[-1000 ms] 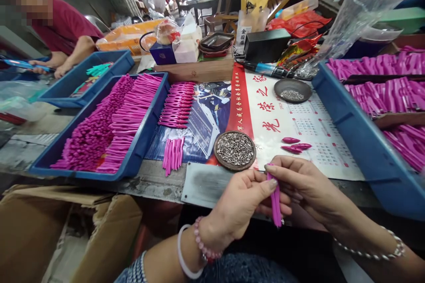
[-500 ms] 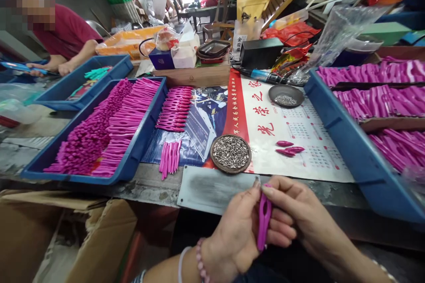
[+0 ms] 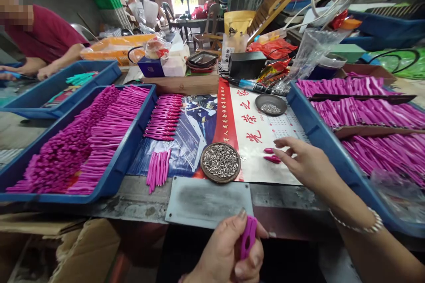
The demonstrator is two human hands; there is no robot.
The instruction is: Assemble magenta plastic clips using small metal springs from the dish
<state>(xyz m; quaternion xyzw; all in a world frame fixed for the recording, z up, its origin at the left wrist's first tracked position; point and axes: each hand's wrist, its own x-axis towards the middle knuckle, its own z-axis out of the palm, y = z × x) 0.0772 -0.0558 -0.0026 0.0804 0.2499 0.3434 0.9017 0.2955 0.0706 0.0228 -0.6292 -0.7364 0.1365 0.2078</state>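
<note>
My left hand (image 3: 229, 247) is closed around a magenta plastic handle piece (image 3: 248, 236) with an oval slot, held upright in front of the bench edge. My right hand (image 3: 299, 159) reaches over the calendar poster (image 3: 247, 159), its thumb and forefinger apart at the small glossy dark-pink pointed tips (image 3: 272, 158). Those fingers partly cover the tips, and I cannot make out how many lie there. A round brown dish (image 3: 221, 179) of small metal pins stands between my hands, behind a grey metal plate (image 3: 207, 201).
Blue trays of magenta pieces flank the work area, one on the left (image 3: 128, 152) and one on the right (image 3: 318, 130). A row of red-tipped pieces (image 3: 164, 115) and several loose ones (image 3: 158, 170) lie left of centre. A dark dish (image 3: 259, 102) sits farther back. A person (image 3: 49, 31) works at far left.
My right hand has left the magenta handle piece and moved up and right to the dark-pink tips. The left hand keeps the piece, lower and farther left in view. The camera view has shifted.
</note>
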